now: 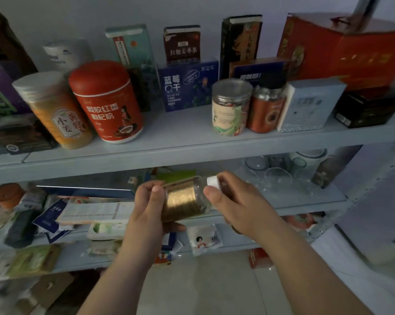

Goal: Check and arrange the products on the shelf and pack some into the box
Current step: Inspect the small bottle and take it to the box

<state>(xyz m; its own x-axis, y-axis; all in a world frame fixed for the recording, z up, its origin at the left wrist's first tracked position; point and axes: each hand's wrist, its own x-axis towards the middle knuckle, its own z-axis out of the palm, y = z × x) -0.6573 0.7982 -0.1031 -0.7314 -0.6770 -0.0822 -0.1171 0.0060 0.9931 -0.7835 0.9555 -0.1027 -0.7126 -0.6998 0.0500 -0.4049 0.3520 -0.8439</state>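
While the shelf (192, 153) fills the frame, its upper board's front edge crosses mid-frame, rising slightly to the right.

Upper right: large red gift box (355, 51); writing blurred.

Left of centre, near the board's edge: red canister (107, 103), label reads 阿胶红枣枸杞粉.

Top centre, set back: blue box (187, 87), reads 蓝莓干. Bare board lies in front of it, between the canister and a clear jar (231, 110).

Centre, below that edge: left hand (146, 210) grips the base end of the bottle (183, 198), fingers curled round its gold label. Right hand (235, 201) pinches the neck end, thumb beside the white cap (213, 180).

Bottle is tilted, cap toward upper right, held in front of the lower board's edge. Its label text is unreadable.
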